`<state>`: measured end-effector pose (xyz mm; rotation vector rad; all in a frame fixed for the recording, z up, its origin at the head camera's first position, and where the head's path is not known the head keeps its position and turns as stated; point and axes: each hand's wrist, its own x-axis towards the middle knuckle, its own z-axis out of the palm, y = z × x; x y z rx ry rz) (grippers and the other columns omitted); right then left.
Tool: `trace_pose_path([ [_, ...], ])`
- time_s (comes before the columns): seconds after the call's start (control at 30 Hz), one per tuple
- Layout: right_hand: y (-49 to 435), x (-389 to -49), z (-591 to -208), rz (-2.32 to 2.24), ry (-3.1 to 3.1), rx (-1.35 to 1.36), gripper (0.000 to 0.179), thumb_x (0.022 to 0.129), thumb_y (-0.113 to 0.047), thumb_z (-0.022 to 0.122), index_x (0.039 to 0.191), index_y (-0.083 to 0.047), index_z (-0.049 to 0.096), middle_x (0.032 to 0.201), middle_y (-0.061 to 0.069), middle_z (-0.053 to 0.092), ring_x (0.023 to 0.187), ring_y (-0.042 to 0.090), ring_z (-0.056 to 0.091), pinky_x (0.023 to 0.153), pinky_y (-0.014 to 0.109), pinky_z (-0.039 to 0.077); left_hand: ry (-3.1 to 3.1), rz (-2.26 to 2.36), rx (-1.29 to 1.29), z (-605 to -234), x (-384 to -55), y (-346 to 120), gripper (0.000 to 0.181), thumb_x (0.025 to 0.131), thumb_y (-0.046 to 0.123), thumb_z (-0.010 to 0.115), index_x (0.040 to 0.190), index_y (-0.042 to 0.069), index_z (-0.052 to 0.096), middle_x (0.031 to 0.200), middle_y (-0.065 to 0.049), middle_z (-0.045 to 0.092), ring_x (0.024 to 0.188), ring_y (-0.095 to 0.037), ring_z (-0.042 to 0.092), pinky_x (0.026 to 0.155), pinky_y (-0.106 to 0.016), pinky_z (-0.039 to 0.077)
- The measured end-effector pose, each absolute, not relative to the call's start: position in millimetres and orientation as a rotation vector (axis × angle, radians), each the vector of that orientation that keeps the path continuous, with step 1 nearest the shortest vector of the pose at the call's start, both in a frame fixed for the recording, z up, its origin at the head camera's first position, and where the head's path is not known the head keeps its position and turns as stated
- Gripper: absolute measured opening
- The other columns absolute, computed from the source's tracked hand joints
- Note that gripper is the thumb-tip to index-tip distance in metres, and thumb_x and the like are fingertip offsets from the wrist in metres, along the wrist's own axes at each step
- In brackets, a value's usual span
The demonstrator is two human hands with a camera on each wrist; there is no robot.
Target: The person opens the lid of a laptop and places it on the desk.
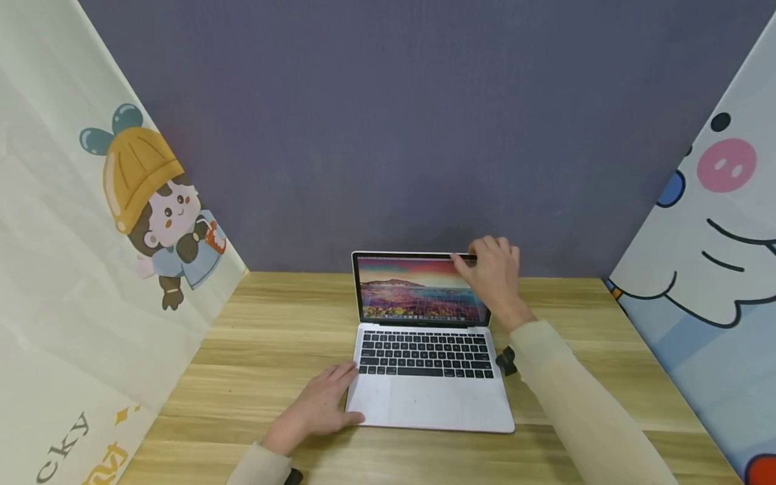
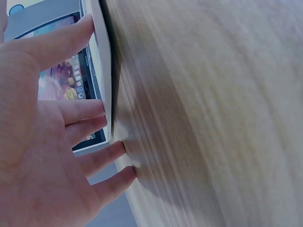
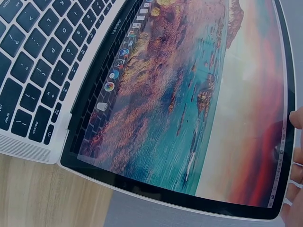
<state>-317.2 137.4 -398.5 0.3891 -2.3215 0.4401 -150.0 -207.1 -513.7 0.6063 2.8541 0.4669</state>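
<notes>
A silver laptop (image 1: 433,407) stands unfolded on the wooden table, its screen (image 1: 412,291) lit with a colourful coastal picture. My right hand (image 1: 496,276) pinches the lid's top edge near the right corner, thumb on the screen side and fingers behind. Only the tips of that hand (image 3: 296,156) appear in the right wrist view, at the lid's edge. Beside the base's left edge rests my left hand (image 1: 324,403), its thumb at the front left corner. In the left wrist view the left hand (image 2: 52,127) has its fingers fairly straight, some touching the base's side and others the tabletop.
The wood-grain table (image 1: 273,323) reaches back to a dark grey-blue wall (image 1: 388,135). A pale sheet with a cartoon child (image 1: 172,215) hangs at left, and one with a cartoon pig nose (image 1: 726,166) at right. Dark wrist devices (image 1: 506,362) show by the sleeves.
</notes>
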Motion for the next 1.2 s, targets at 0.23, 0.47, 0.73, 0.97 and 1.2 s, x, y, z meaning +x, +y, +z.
trace_pose_path([
  [0.23, 137, -322, -399, 0.446, -2.329, 0.378, 0.039, 0.092, -0.043, 0.074, 0.088, -0.005, 0.066, 0.088, 0.013, 0.063, 0.085, 0.035, 0.049, 0.074, 0.051, 0.036, 2.857, 0.461, 0.602, -514, -150, -207, 0.094, 0.085, 0.060, 0.071, 0.151, 0.000, 0.044, 0.160, -0.016, 0.038, 0.143, -0.043, 0.038, 0.111, -0.064, 0.036],
  [0.47, 135, -329, -399, 0.419, -2.379, 0.362, 0.040, 0.094, -0.046, 0.071, 0.089, -0.006, 0.066, 0.091, 0.013, 0.063, 0.086, 0.034, 0.049, 0.075, 0.050, 0.037, 2.857, 0.478, 0.602, -514, -148, -206, 0.093, 0.085, 0.059, 0.071, 0.151, -0.001, 0.044, 0.159, -0.017, 0.038, 0.143, -0.044, 0.038, 0.111, -0.064, 0.035],
  [0.73, 135, -337, -400, 0.424, -2.438, 0.326, 0.041, 0.095, -0.047, 0.069, 0.092, -0.006, 0.067, 0.095, 0.013, 0.063, 0.089, 0.034, 0.049, 0.077, 0.050, 0.038, 2.860, 0.465, 0.602, -515, -150, -205, 0.092, 0.085, 0.060, 0.071, 0.151, 0.001, 0.044, 0.159, -0.016, 0.038, 0.143, -0.043, 0.037, 0.112, -0.063, 0.034],
  [0.97, 134, -341, -401, 0.415, -2.465, 0.291, 0.041, 0.096, -0.047, 0.068, 0.094, -0.006, 0.067, 0.097, 0.013, 0.063, 0.091, 0.034, 0.049, 0.080, 0.051, 0.038, 2.866, 0.477, 0.631, -515, -148, -205, 0.091, 0.085, 0.058, 0.072, 0.150, -0.001, 0.045, 0.158, -0.018, 0.040, 0.142, -0.044, 0.039, 0.112, -0.063, 0.035],
  [1.2, 130, -349, -402, 0.389, -2.470, 0.279, 0.042, 0.096, -0.047, 0.068, 0.095, -0.005, 0.068, 0.098, 0.014, 0.064, 0.093, 0.035, 0.050, 0.080, 0.051, 0.040, 2.878, 0.461, 0.627, -516, -148, -208, 0.091, 0.086, 0.058, 0.072, 0.150, -0.001, 0.045, 0.158, -0.017, 0.040, 0.142, -0.043, 0.039, 0.112, -0.062, 0.036],
])
